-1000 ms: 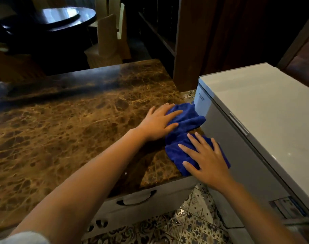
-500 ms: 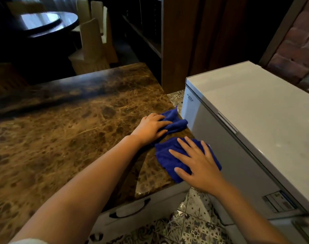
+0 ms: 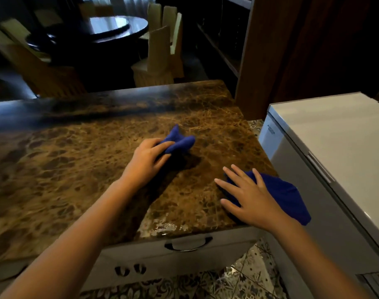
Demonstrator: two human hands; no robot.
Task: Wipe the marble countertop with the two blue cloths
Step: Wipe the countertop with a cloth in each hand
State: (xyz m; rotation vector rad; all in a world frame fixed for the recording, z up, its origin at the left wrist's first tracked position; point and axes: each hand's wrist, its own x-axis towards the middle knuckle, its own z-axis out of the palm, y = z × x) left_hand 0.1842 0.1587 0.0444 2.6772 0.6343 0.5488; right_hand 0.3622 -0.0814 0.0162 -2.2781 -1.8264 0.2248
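The brown marble countertop (image 3: pixel 76 160) fills the left and middle of the head view. My left hand (image 3: pixel 145 160) grips a bunched blue cloth (image 3: pixel 179 142) on the marble, its ends sticking out past my fingers. My right hand (image 3: pixel 249 195) lies flat with fingers spread on a second blue cloth (image 3: pixel 287 195) at the countertop's right front corner. Part of that cloth hangs over the right edge.
A white chest freezer (image 3: pixel 335 147) stands close to the counter's right edge. A drawer with a dark handle (image 3: pixel 188 244) sits under the front edge. Patterned floor tiles (image 3: pixel 238 281) show below. Beyond the counter are a dark round table (image 3: pixel 111 29), chairs (image 3: pixel 158 55) and a wooden column (image 3: pixel 262 57).
My left hand has bunched its cloth and carried it away from the right edge toward the counter's middle. The two cloths, first touching, now lie apart. The right hand stays at the corner.
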